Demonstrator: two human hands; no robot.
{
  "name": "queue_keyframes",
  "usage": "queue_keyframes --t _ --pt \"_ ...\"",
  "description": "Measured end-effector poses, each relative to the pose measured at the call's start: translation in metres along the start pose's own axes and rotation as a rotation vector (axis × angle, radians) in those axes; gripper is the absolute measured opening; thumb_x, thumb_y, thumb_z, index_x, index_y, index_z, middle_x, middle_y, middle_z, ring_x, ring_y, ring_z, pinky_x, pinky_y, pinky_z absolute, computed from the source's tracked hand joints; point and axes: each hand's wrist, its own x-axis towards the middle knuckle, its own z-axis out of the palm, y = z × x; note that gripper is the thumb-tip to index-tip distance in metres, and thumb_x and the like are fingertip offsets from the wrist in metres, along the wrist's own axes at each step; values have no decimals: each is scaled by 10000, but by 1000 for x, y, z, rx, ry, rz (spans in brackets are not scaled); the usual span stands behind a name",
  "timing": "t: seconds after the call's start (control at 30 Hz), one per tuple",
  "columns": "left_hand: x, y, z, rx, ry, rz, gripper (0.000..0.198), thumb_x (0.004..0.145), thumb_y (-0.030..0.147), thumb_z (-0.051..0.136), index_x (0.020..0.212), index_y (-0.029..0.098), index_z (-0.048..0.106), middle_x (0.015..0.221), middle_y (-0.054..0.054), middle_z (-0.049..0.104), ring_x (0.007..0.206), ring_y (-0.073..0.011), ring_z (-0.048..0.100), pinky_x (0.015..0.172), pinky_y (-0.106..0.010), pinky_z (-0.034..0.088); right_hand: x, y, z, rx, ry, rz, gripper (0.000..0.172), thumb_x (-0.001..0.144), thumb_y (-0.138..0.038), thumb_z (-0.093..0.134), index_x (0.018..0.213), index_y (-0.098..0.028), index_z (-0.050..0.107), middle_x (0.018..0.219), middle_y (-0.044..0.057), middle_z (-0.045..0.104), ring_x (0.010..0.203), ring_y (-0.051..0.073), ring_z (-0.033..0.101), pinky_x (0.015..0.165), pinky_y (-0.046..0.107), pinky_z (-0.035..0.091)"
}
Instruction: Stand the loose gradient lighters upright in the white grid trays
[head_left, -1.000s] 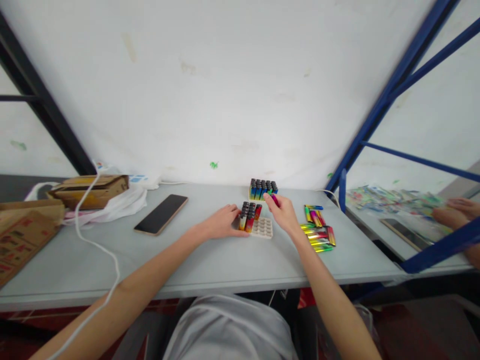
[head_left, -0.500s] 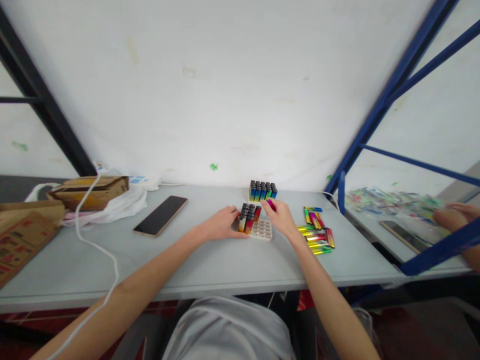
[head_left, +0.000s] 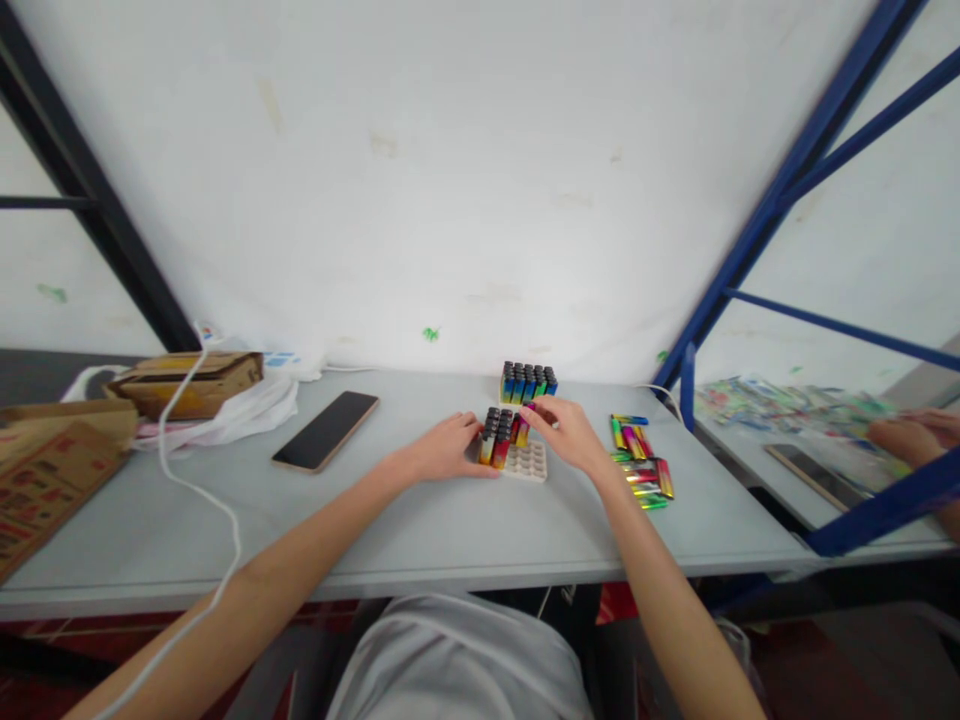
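Note:
My left hand rests against the left side of a small pale tray with round holes. Its thumb lies along the front and its curled fingers lie along the left side, gripping the tray. Several upright lighters, shiny red and yellow with black tops, stand in the tray's left part; the holes at front right show. My right hand pinches the top of a purple-and-yellow lighter over the tray, beside the standing ones. Whether its lower end sits in a hole is hidden.
A full tray of blue-green lighters stands behind. Loose shiny lighters lie to the right. A phone, cartons and a white cable are on the left. A blue metal frame separates another person's hands at far right.
My right hand has moved slightly left and brought the purple lighter down beside the standing ones in the tray. My left hand stays at the tray; the view shifted slightly.

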Motion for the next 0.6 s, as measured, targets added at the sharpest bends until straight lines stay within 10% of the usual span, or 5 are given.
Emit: queue_keyframes --t 0.6 --pt "-1 0 0 5 3 -4 659 796 780 691 1041 169 684 1043 -122 652 1011 -327 629 920 -420 511 -1 0 -2 149 -112 60 244 947 -429 666 1039 -205 690 777 18 750 679 185 677 659 293 521"
